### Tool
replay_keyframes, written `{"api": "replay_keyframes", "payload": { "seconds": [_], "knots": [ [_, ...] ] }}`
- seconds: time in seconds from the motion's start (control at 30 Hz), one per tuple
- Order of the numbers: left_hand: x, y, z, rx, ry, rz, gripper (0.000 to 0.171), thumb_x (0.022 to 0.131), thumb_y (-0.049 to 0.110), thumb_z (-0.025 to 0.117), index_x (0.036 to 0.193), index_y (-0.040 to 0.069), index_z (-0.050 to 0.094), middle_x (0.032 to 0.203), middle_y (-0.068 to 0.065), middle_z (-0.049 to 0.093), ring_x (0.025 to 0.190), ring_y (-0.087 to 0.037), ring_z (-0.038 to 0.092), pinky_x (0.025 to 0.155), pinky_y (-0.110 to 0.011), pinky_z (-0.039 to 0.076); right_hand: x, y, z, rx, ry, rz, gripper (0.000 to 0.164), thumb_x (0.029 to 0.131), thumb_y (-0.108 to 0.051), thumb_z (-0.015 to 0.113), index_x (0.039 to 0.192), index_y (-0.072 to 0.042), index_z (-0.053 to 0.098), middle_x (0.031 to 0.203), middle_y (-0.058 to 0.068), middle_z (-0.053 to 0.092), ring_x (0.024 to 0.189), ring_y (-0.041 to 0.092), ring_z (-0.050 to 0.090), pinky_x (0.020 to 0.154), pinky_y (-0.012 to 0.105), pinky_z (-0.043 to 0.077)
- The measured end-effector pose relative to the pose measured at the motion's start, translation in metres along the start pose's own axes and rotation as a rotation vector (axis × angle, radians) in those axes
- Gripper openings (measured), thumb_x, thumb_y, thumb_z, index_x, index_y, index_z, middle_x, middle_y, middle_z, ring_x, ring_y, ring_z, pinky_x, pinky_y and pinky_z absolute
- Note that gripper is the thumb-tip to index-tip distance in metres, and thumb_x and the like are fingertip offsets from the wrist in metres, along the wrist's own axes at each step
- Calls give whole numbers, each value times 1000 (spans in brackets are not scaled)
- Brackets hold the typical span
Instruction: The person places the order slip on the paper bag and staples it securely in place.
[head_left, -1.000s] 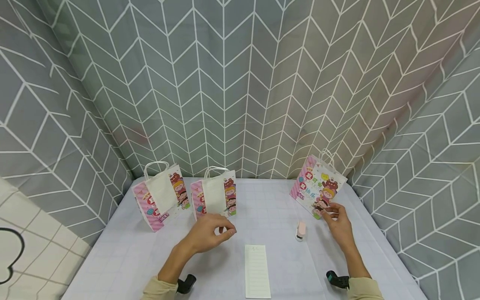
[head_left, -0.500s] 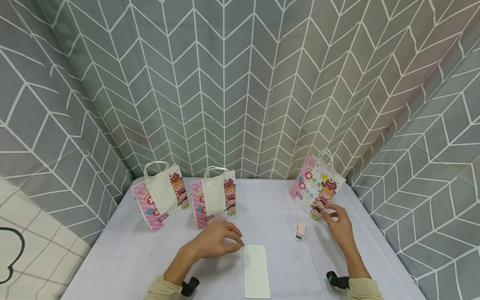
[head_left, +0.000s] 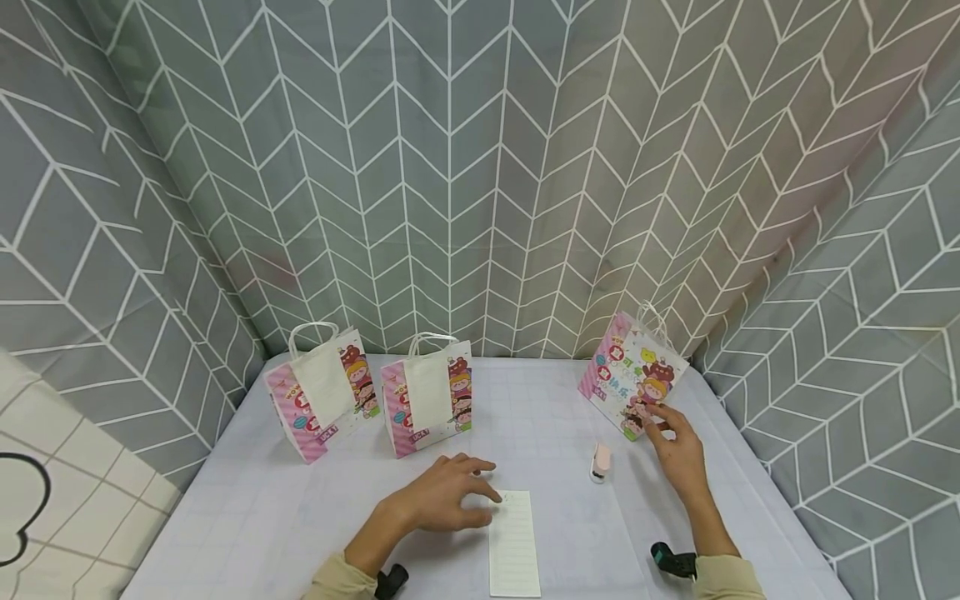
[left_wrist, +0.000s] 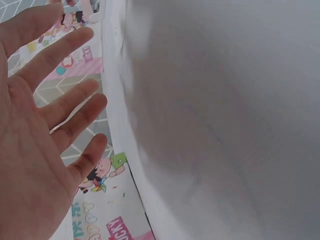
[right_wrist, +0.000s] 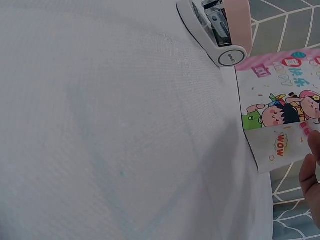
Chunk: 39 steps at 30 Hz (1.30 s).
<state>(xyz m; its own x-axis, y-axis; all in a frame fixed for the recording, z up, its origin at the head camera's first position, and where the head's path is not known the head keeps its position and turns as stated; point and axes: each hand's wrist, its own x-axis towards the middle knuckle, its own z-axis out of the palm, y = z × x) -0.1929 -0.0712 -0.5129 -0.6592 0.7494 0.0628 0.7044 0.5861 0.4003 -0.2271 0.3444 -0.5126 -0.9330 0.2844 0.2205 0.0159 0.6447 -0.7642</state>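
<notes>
While spreading the fingers of the bare left hand (head_left: 453, 493) at the top left corner of a long, narrow, cream-coloured lined paper strip (head_left: 514, 546), touches with the fingertips of the bare right hand (head_left: 675, 446) the lower right edge of a pink-and-white paper gift bag (head_left: 626, 379) with cartoon figures and twisted white handles. Has the two hands well apart. Has the left fingers parted and fairly straight; cannot tell touch from hover at the left index fingertip. Has the right fingers bent at the bag's edge; cannot tell a pinch from a light touch there. Has the bag standing at the far right of a white cloth-covered table (head_left: 555, 417), and the strip lying flat near the front. Has a small pink-and-white stapler (head_left: 601, 462) between strip and right hand, near the bag's base. Has two more printed bags standing at the left: a middle bag (head_left: 461, 392) just beyond the left hand, with a blank cream sheet (head_left: 430, 392) against its front, and a leftmost bag (head_left: 360, 379), with a similar sheet (head_left: 322, 392).
</notes>
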Motion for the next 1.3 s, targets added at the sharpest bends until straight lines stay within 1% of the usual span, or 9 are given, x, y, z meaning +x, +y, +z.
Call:
{"api": "replay_keyframes", "payload": {
  "seconds": [0.13, 0.2, 0.4, 0.6, 0.87, 1.0, 1.13, 1.23, 1.3],
  "knots": [
    [3, 0, 4, 3, -30, -3, 31, 92, 51, 65, 118, 38, 74, 146, 4, 53, 132, -18, 48, 99, -47, 41, -1, 1, 1, -5, 22, -12, 38, 103, -29, 57, 134, -9, 62, 142, 12, 56, 109, 21, 52, 76, 21, 42],
    [3, 1, 5, 12, -40, -2, 31, 92, 51, 65, 118, 38, 74, 145, 5, 54, 131, -17, 48, 99, -48, 41, -2, 1, 1, -6, 19, -13, 38, 104, -31, 56, 134, -10, 62, 140, 11, 57, 108, 20, 52, 75, 20, 42],
    [3, 2, 8, 42, -60, 12, 30, 92, 51, 63, 115, 36, 76, 139, 7, 58, 127, -16, 50, 97, -45, 43, -3, -1, 2, 1, 6, -5, 39, 104, -35, 56, 134, -12, 63, 139, 10, 58, 108, 19, 51, 75, 22, 42],
    [4, 3, 8, 49, -87, 8, 32, 92, 52, 63, 116, 36, 76, 136, 9, 59, 126, -15, 51, 97, -44, 43, -3, -2, 2, 14, -10, 10, 38, 103, -37, 57, 133, -14, 63, 139, 10, 59, 111, 20, 52, 75, 23, 42],
    [4, 2, 8, 55, -102, 10, 32, 93, 52, 63, 116, 34, 76, 131, 10, 60, 122, -12, 53, 97, -45, 43, -5, -3, 3, 60, -45, 15, 44, 103, -43, 55, 134, -12, 63, 142, 10, 57, 115, 20, 49, 83, 31, 41],
    [4, 2, 8, 34, -98, -4, 33, 93, 52, 63, 114, 31, 77, 128, 11, 59, 120, -10, 53, 99, -43, 43, -5, -3, 5, 71, -39, -1, 42, 103, -41, 56, 132, -12, 64, 140, 9, 59, 114, 20, 50, 82, 25, 41],
    [4, 1, 8, 22, -80, 18, 32, 93, 51, 65, 111, 27, 78, 125, 10, 59, 117, -9, 54, 97, -38, 44, -4, -3, 7, 89, -46, -5, 42, 103, -41, 57, 131, -12, 65, 138, 9, 60, 113, 19, 49, 79, 20, 40],
    [3, 1, 8, -18, -71, 34, 34, 94, 49, 65, 112, 22, 77, 125, 8, 58, 113, -7, 55, 96, -33, 46, -5, -4, 9, 94, -63, -4, 44, 102, -44, 56, 131, -12, 65, 140, 10, 59, 114, 19, 48, 82, 25, 41],
    [3, 1, 8, -78, -73, 29, 38, 95, 47, 65, 118, 18, 75, 126, 8, 57, 113, -6, 55, 98, -32, 46, -5, -3, 10, 96, -75, -9, 46, 102, -46, 56, 131, -12, 65, 142, 10, 57, 115, 20, 47, 86, 31, 41]
  ]
}}
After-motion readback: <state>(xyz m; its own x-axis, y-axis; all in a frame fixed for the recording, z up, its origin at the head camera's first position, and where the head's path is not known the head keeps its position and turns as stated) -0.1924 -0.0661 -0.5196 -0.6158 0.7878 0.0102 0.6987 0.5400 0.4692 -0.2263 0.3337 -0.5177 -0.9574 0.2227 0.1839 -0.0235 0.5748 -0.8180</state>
